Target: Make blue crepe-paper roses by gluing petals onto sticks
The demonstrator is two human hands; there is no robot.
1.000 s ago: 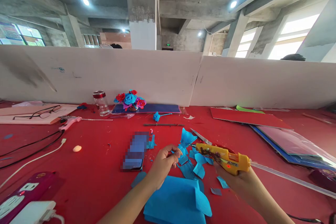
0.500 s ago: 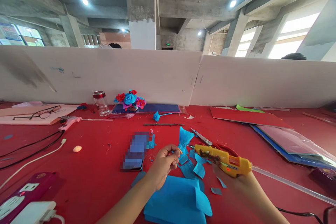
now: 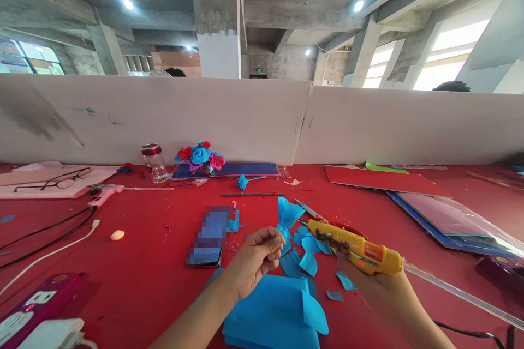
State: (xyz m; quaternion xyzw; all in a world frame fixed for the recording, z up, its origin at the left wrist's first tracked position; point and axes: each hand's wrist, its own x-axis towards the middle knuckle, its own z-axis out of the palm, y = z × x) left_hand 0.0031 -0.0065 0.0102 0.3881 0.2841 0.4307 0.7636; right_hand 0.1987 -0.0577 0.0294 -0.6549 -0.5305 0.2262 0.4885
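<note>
Clock centred on the left fingers [image 3: 277, 237]. Nearest, at 6 to 7 o'clock, a blue paper stack [image 3: 266, 311] is laid on the red surface [image 3: 135, 283]; loose blue pieces [image 3: 309, 264] are scattered around 4. At 3 to 4, the yellow glue gun [image 3: 350, 242] is gripped by the right hand [image 3: 368, 282], its fingers partly hidden. The left hand [image 3: 256, 256] is pinched closed, apparently on the base of the flared blue paper [image 3: 289, 210] at 12; grip point hidden. Nozzle sits right by that paper; contact can't be told. Left fingers could be burnt by a glue drip, nozzle being so close; loose pieces below could be stuck together likewise. Thin paper could be crumpled if pushed by the nozzle. Phone [image 3: 208, 241] is seen at 9, scissors [image 3: 313, 211] at 1 to 2; farthest, paper bouquet [image 3: 200, 156] at 10 to 11.
</note>
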